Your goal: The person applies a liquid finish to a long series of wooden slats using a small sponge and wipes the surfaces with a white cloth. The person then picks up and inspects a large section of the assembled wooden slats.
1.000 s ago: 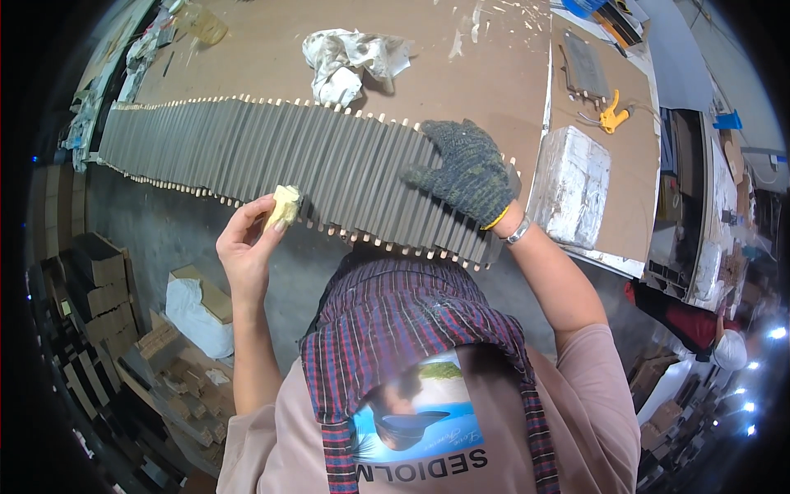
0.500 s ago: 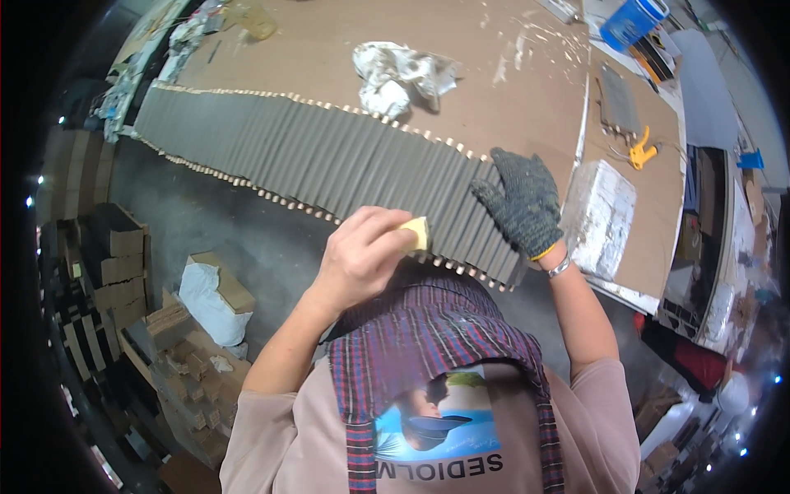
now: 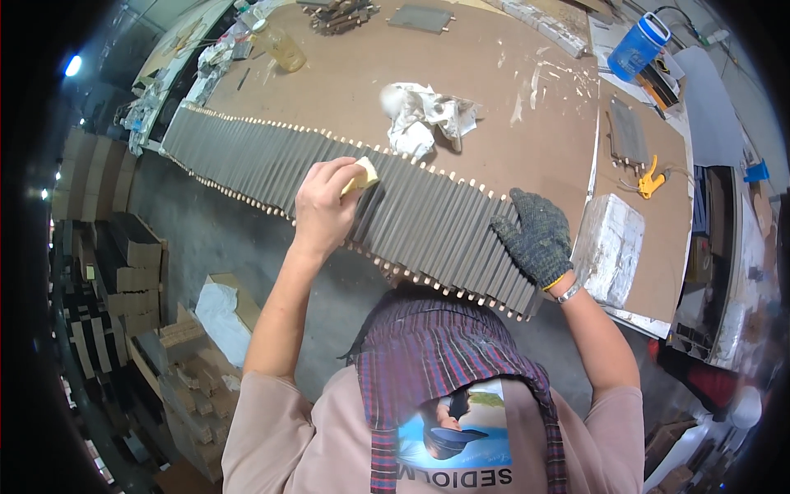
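Note:
A long row of narrow dark grey slats (image 3: 436, 218) with pale wooden pegs at both ends lies side by side along the table's near edge. My bare left hand (image 3: 325, 202) pinches a pale yellow sponge (image 3: 362, 174) against the slats, near the middle of the row. At the right end rests my right hand (image 3: 535, 237) in a dark grey knitted glove. Its fingers lie stretched over the last slats, with the thumb apart. A crumpled white cloth (image 3: 424, 119) is on the table just beyond the slats.
To the right sit a white-wrapped block (image 3: 609, 247), a yellow air blow gun (image 3: 652, 179) and a small grey slat bundle (image 3: 629, 132). Farther back stand a blue jug (image 3: 638, 48) and a jar of yellowish liquid (image 3: 280, 48). Cardboard boxes (image 3: 193, 387) stand on the floor at left.
My left hand has moved the sponge away from me across the slats, toward their far ends and leftward. My gloved right hand stays on the right end. The view has shifted slightly.

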Demonstrator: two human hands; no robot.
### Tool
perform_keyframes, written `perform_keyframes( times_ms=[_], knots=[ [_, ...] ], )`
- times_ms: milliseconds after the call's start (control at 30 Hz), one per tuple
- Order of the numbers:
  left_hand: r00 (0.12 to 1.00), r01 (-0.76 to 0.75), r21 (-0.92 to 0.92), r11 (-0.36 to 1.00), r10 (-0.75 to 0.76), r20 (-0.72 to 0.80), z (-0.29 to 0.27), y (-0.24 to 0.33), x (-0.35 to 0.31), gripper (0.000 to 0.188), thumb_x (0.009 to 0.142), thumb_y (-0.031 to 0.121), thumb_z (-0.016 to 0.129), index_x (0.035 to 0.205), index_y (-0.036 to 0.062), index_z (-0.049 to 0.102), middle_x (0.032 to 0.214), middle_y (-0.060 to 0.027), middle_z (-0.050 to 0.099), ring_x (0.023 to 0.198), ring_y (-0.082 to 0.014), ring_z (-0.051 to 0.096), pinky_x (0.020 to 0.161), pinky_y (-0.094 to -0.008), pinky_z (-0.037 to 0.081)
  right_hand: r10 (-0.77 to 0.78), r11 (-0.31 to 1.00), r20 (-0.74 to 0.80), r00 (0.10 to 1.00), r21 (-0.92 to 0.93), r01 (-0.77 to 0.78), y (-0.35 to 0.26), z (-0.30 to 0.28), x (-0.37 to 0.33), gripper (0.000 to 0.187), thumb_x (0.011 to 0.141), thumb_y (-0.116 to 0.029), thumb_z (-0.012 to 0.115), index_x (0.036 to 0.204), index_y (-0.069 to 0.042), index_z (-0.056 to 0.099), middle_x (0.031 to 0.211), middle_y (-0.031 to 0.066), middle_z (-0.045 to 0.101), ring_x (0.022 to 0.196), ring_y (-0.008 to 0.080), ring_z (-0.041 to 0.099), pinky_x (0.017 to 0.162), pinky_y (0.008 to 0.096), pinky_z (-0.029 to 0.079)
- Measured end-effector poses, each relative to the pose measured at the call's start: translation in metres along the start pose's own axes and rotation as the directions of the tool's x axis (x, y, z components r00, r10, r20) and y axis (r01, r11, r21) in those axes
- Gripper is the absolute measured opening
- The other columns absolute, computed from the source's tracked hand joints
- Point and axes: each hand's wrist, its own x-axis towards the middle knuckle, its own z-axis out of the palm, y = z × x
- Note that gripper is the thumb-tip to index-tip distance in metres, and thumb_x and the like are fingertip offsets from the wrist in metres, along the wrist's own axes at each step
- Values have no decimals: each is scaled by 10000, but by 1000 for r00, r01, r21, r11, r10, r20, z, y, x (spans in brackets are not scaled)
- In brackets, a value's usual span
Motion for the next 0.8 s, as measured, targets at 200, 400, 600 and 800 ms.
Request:
perform_keyframes(
  times_ms=[200,400,600,800],
  knots=[
    [958,-165,-41,985,170,229,9,-13,38,316,755,-55,735,1054,50,720,1145,-106,727,1065,-328,668,909,-417,559,4,1000,36,999,-2,-4,-1,-2,2,662,933,-520,663,1339,2,643,1270,239,681,1198,394,631,1108,519,418],
    [980,-112,4,994,110,167,16,-49,70,263,772,-54,664,992,76,723,1092,-77,739,1038,-331,662,892,-433,554,51,999,97,994,-9,-51,-2,-5,4,693,933,-544,655,1369,-5,630,1310,229,671,1244,381,614,1136,507,398],
    [962,-161,125,979,127,243,25,-64,84,235,794,-30,691,994,80,748,1056,-81,763,991,-316,673,876,-420,562,86,996,141,986,-5,-86,-7,-9,5,719,932,-562,650,1392,-11,618,1366,216,653,1289,372,595,1155,503,385],
    [855,-179,-163,970,235,462,18,-34,85,201,818,10,707,1002,83,743,1034,-46,753,996,-309,667,863,-430,558,93,996,129,987,-2,-94,-4,-8,3,723,929,-571,650,1392,-17,620,1367,218,652,1290,377,594,1156,507,383]
  ],
)
